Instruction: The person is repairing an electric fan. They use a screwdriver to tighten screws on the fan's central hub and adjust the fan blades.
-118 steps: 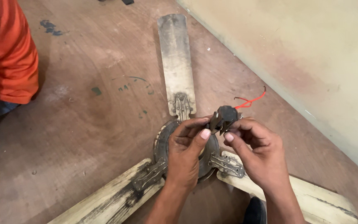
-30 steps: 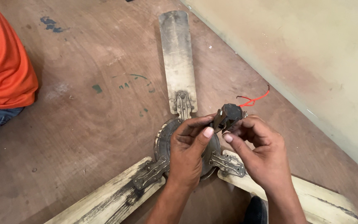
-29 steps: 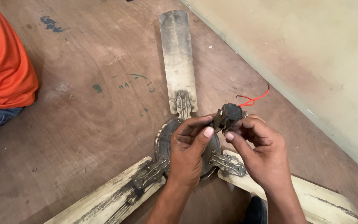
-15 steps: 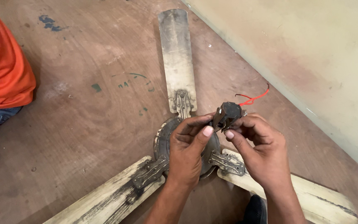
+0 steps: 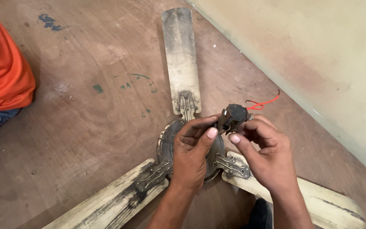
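An old, dirty ceiling fan lies flat on the brown floor, its round motor hub [image 5: 167, 138] partly under my hands. Three worn cream blades spread out: one [image 5: 181, 51] toward the far side, one [image 5: 106, 202] to the lower left, one [image 5: 327, 201] to the lower right. Above the hub, both hands pinch a small black part [image 5: 232, 117] with red wires [image 5: 262, 103] trailing from it. My left hand [image 5: 193, 152] grips its left side with thumb and fingers. My right hand [image 5: 267, 154] holds its right side.
A person in an orange shirt [image 5: 1, 68] and blue jeans sits at the left edge. A pale wall [image 5: 310, 51] runs diagonally along the right. Blue and green paint marks [image 5: 49, 23] dot the floor.
Hands and black part have stayed nearly still over the hub. The view has shifted slightly, so the person in orange sits further toward the left edge.
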